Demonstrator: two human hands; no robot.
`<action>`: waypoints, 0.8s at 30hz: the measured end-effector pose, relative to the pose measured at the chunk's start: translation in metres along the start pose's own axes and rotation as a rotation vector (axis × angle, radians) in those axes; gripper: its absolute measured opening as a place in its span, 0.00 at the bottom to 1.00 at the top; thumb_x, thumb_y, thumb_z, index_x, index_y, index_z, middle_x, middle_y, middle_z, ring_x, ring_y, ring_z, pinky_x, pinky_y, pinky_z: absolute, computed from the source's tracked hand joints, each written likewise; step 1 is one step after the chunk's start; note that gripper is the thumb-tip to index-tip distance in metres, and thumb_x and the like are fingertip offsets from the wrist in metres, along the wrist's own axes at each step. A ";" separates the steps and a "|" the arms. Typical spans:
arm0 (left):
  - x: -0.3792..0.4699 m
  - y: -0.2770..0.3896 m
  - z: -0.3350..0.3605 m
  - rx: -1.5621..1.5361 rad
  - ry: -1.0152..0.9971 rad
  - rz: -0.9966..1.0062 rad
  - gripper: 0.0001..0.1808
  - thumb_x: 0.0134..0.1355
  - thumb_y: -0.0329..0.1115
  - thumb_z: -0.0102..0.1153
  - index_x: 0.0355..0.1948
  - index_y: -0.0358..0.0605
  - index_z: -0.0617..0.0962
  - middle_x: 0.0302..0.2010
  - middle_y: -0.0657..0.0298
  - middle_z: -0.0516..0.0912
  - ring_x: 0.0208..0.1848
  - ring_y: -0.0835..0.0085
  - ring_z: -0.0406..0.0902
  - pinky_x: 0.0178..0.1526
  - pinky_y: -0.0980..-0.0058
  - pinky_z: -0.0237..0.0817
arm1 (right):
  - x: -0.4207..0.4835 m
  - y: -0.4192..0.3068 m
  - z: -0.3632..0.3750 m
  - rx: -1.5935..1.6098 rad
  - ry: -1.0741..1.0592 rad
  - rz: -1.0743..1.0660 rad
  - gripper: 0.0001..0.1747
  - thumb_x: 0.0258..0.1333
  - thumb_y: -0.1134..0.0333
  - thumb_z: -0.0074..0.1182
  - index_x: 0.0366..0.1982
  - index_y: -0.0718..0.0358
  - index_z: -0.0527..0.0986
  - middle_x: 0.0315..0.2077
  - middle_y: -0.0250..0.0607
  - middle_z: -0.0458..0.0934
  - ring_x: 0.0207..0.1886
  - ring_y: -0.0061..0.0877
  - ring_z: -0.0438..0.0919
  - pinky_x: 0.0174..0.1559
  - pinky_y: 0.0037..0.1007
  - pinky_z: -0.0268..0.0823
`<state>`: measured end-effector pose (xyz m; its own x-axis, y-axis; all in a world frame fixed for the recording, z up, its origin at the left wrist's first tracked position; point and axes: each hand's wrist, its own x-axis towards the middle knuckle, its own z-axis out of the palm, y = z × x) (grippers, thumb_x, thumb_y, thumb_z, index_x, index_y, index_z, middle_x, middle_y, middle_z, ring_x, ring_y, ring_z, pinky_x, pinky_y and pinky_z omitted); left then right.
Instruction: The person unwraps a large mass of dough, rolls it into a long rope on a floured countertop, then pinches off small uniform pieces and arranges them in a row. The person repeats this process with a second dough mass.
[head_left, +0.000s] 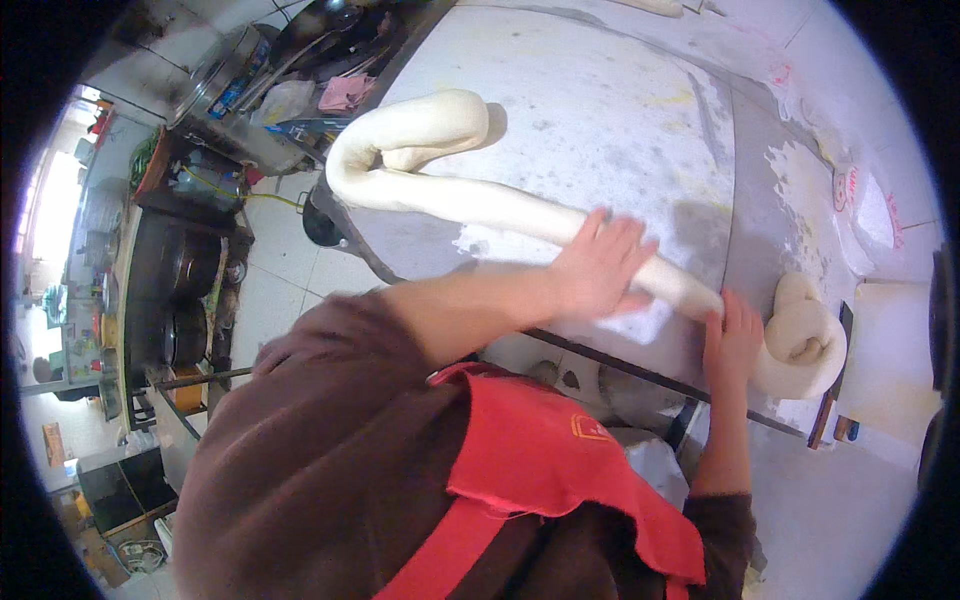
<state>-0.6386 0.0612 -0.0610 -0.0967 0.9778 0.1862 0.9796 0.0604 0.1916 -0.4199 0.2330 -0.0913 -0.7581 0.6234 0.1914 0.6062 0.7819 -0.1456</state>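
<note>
A long, thick rope of pale dough (480, 204) stretches across the floured worktop (555, 97), folded back on itself at the far left. My left hand (604, 264) straddles its middle part, fingers over the far side and thumb on the near side; this hand is slightly blurred. Farther right, near the front edge, my right hand (733, 334) is closed around the narrower dough. Just beyond it lies a coiled dough piece (806, 349); my right hand hides whether the coil joins the rope.
A dark edge (600, 358) borders the worktop in front of me. At the right are a pale board (889, 349) and a plastic bag (874, 217) with red writing. A pink cloth (346, 93) and a large metal pot (225, 71) stand beyond the worktop's left side.
</note>
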 end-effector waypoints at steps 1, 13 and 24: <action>-0.024 -0.004 -0.006 -0.078 0.075 0.119 0.37 0.58 0.59 0.52 0.62 0.47 0.68 0.60 0.49 0.69 0.64 0.56 0.64 0.65 0.48 0.49 | -0.008 0.000 -0.004 0.002 -0.081 0.012 0.23 0.56 0.62 0.49 0.53 0.61 0.72 0.51 0.50 0.75 0.56 0.42 0.71 0.61 0.43 0.58; -0.148 -0.062 -0.038 0.155 -0.055 -0.091 0.34 0.50 0.49 0.62 0.58 0.49 0.70 0.56 0.55 0.72 0.59 0.56 0.68 0.62 0.49 0.51 | -0.036 -0.125 -0.017 -0.024 0.074 -0.167 0.28 0.50 0.53 0.55 0.55 0.48 0.74 0.55 0.42 0.72 0.60 0.40 0.68 0.64 0.49 0.52; -0.030 -0.167 0.009 0.046 0.078 -0.369 0.18 0.63 0.44 0.49 0.52 0.49 0.76 0.54 0.58 0.76 0.57 0.61 0.71 0.60 0.55 0.59 | 0.114 -0.026 0.042 -0.154 0.027 0.160 0.23 0.60 0.50 0.45 0.52 0.54 0.74 0.55 0.45 0.72 0.61 0.43 0.65 0.63 0.51 0.51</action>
<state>-0.7974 0.0232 -0.1068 -0.4558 0.8706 0.1854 0.8831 0.4162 0.2165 -0.5325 0.2842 -0.1063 -0.6438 0.7376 0.2037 0.7494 0.6615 -0.0267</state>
